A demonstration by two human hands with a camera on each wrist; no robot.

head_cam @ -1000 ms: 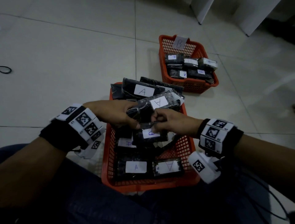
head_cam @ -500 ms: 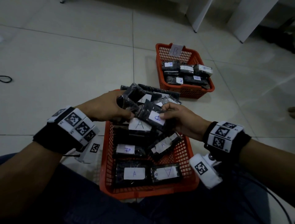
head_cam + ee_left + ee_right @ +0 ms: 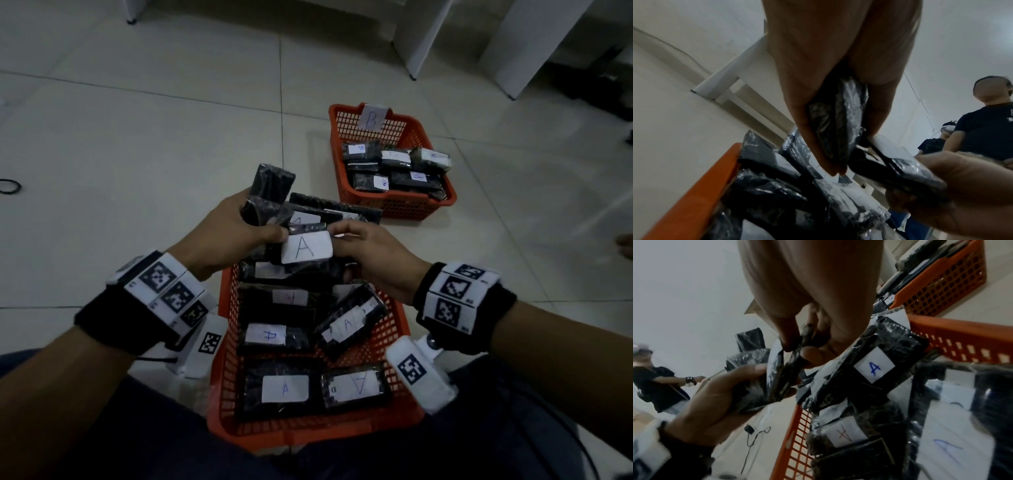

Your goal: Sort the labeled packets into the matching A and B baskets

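Observation:
The near orange basket (image 3: pixel 219 377) holds several black packets with white A labels (image 3: pixel 285 389). Above its far end, my left hand (image 3: pixel 246 233) grips a stack of black packets (image 3: pixel 270 192); the left wrist view shows them (image 3: pixel 838 121) squeezed between thumb and fingers. My right hand (image 3: pixel 342 233) pinches the edge of a packet with a large A label (image 3: pixel 305 248), which lies against that stack. The right wrist view shows the pinched packet (image 3: pixel 781 378). The far B basket (image 3: pixel 397 205), with a B tag (image 3: pixel 371 118), holds several B packets.
The near basket sits on tiled floor against my legs. A black cable loop (image 3: pixel 10 186) lies far left. White furniture legs (image 3: pixel 421 41) stand beyond the B basket. Other people (image 3: pixel 982 129) stand nearby in the wrist views.
Both hands have lifted away from the near basket with the packets. The packet between them showed a B-like label before; an A label faces up now.

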